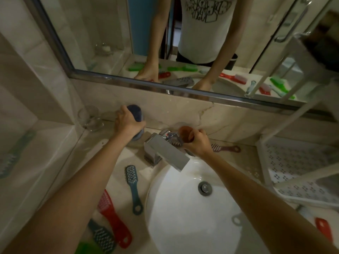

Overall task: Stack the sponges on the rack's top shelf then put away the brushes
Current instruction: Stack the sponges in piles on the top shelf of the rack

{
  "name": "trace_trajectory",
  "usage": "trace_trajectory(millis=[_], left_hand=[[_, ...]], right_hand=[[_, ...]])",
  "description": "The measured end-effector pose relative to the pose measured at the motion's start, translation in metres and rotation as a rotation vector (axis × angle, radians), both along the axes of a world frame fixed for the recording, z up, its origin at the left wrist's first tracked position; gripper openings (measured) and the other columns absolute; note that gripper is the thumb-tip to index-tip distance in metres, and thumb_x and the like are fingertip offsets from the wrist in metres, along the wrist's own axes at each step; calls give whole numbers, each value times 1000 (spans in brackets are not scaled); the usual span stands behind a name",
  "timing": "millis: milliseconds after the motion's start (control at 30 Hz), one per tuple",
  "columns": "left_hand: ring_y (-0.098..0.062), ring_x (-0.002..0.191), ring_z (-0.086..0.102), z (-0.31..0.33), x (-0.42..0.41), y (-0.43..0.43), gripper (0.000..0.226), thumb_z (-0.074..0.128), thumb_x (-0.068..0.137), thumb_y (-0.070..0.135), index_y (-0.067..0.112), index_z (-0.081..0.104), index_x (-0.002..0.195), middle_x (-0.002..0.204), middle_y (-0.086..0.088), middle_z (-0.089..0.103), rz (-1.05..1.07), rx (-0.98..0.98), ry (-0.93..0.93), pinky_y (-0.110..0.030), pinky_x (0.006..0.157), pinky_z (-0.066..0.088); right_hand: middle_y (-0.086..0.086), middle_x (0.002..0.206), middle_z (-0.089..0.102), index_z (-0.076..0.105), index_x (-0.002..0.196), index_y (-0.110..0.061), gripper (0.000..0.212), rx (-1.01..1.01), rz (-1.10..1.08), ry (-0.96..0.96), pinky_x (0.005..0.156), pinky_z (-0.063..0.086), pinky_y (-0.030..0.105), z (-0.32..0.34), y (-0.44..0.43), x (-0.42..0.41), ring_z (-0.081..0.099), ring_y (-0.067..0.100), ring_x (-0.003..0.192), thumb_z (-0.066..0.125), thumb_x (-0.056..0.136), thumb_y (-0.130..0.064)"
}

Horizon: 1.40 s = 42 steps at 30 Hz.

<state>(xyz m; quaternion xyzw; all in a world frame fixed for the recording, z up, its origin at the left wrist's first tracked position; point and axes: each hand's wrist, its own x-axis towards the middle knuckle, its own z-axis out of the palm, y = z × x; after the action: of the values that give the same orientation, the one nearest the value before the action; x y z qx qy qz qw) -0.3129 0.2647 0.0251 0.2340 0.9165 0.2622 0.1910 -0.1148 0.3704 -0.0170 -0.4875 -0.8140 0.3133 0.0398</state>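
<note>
My left hand (127, 121) grips a dark blue sponge (135, 111) against the back wall, left of the faucet. My right hand (197, 143) is closed on an orange-brown sponge (186, 135) just behind the faucet. A white perforated rack (293, 162) stands on the counter at the right; its top shelf is only partly in view. Brushes lie on the counter: a blue one (133, 184), a red one (111, 215) and a dark patterned one (101, 235) left of the sink, a maroon one (225, 148) behind my right hand, a red one (323, 229) at the lower right.
A chrome faucet (165, 152) juts over the white basin (192, 208) between my hands. A clear glass (89, 118) stands in the left corner. The mirror (165, 43) above the counter reflects more brushes. A light blue brush (12, 154) lies on the left ledge.
</note>
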Motion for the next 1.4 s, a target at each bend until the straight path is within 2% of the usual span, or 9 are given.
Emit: trace_trajectory(millis=[100, 300, 433, 500, 633, 733, 833, 1100, 1400], left_hand=[[-38, 127, 40, 24, 12, -2, 82, 70, 79, 29, 4, 20, 138, 141, -20, 32, -14, 70, 20, -44, 100, 39], [-34, 118, 50, 74, 54, -7, 59, 65, 81, 23, 8, 32, 128, 133, -16, 46, -24, 384, -72, -36, 91, 41], [-24, 105, 57, 115, 105, -2, 53, 58, 84, 17, 14, 33, 131, 123, -9, 55, -84, 684, -450, -37, 88, 48], [-17, 86, 57, 133, 138, -1, 45, 48, 88, 11, 14, 34, 131, 101, -4, 58, -142, 795, -659, -33, 69, 48], [-14, 80, 55, 159, 202, 1, 35, 40, 93, 11, 14, 42, 127, 88, 0, 55, -226, 956, -846, -28, 60, 43], [-16, 92, 59, 176, 239, 6, 37, 56, 90, 26, 15, 45, 123, 101, 1, 60, -246, 955, -738, -30, 70, 48], [-14, 97, 55, 191, 267, 14, 34, 65, 85, 16, 17, 45, 112, 94, 7, 56, -219, 985, -591, -30, 79, 46], [-13, 88, 57, 236, 328, 39, 31, 61, 88, 29, 17, 50, 114, 100, 3, 58, -257, 1004, -516, -21, 62, 44], [-25, 114, 55, 255, 375, 78, 47, 57, 89, 36, 11, 50, 128, 126, -7, 58, -149, 915, -610, -31, 85, 42]], right_hand=[[13, 122, 44, 51, 93, -10, 35, 40, -51, 75, 87, 42, 28, 15, -2, 7, 50, 29, 107, 76, 71, -19], [12, 133, 37, 40, 130, -9, 64, 143, -130, 236, 98, 39, 29, 64, -24, 36, 44, 27, 118, 73, 75, -18], [9, 134, 34, 41, 128, -17, 60, 347, -149, 372, 97, 36, 27, 117, -44, 69, 39, 24, 121, 72, 76, -20], [8, 139, 30, 42, 130, -22, 60, 444, -140, 400, 99, 34, 26, 146, -52, 86, 34, 23, 125, 71, 77, -21], [7, 144, 26, 47, 128, -31, 57, 628, -164, 343, 103, 28, 26, 189, -60, 127, 26, 26, 132, 70, 77, -22], [10, 143, 29, 50, 127, -29, 58, 655, -179, 373, 105, 36, 37, 212, -61, 164, 28, 29, 131, 70, 73, -19], [11, 140, 33, 52, 126, -23, 59, 689, -166, 447, 101, 36, 33, 233, -57, 199, 32, 28, 128, 71, 70, -16], [2, 126, 47, 48, 124, -22, 59, 585, -170, 621, 92, 46, 32, 300, -13, 291, 46, 19, 114, 71, 70, -12], [3, 133, 46, 44, 132, -27, 68, 367, 98, 326, 102, 43, 41, 334, 56, 365, 43, 21, 122, 65, 73, 0]])
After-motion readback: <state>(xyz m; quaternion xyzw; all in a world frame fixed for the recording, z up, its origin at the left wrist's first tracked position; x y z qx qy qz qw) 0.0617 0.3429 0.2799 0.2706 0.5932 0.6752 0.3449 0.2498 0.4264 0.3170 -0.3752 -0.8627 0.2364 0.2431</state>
